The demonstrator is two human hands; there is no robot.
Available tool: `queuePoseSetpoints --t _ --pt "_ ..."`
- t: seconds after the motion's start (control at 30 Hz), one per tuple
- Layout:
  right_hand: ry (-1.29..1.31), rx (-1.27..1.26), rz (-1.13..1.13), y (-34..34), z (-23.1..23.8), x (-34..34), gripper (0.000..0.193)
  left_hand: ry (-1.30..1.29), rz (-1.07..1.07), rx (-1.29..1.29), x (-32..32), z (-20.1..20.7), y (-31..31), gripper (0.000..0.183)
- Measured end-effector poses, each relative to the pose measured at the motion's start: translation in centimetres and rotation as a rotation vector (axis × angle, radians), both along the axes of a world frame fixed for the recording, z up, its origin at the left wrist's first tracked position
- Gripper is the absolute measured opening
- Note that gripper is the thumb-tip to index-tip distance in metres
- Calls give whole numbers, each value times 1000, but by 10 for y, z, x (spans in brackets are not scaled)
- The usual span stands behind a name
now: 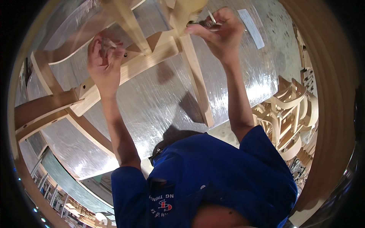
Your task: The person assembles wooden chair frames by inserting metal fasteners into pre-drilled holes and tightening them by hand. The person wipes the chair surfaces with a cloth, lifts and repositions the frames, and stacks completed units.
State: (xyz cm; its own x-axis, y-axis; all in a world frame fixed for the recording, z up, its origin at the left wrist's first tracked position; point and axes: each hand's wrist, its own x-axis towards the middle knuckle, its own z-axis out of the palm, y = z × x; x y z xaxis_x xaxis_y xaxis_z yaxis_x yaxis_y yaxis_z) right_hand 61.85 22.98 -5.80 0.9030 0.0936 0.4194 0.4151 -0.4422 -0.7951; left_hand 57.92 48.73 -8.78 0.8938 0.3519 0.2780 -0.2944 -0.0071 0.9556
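A pale wooden chair-like frame (133, 70) lies across the plastic-wrapped work surface. My left hand (104, 62) is raised over its rail, fingers curled around something small and shiny that blur hides. Near the joint at the frame's upper end, my right hand (225, 36) pinches a small thin metal piece (211, 18); its exact kind is unclear. Below that hand, a straight wooden leg (195, 81) runs from the joint toward me. Dark bolt holes show in the rail near my left hand.
Clear plastic film covers the work surface (152, 100). A white paper strip (251, 28) lies at the far right. Curved wooden parts (291, 110) are stacked on the right. A curved wooden piece (49, 108) juts out on the left, and a large wooden part (336, 95) edges the right side.
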Motion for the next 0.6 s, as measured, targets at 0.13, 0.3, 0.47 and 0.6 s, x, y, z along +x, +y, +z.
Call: queuePoseSetpoints --t 0.13,0.3,0.47,0.6 --pt "17 190 255 -13 14 -1 29 67 -10 161 1 -8 18 8" --pt "-26 154 261 -15 5 5 24 -7 -201 26 3 -7 23 8" --pt "-97 196 121 0 0 11 21 -101 -171 26 5 -5 16 11" --pt "-88 246 34 3 -5 4 21 -24 -134 124 4 2 19 14"
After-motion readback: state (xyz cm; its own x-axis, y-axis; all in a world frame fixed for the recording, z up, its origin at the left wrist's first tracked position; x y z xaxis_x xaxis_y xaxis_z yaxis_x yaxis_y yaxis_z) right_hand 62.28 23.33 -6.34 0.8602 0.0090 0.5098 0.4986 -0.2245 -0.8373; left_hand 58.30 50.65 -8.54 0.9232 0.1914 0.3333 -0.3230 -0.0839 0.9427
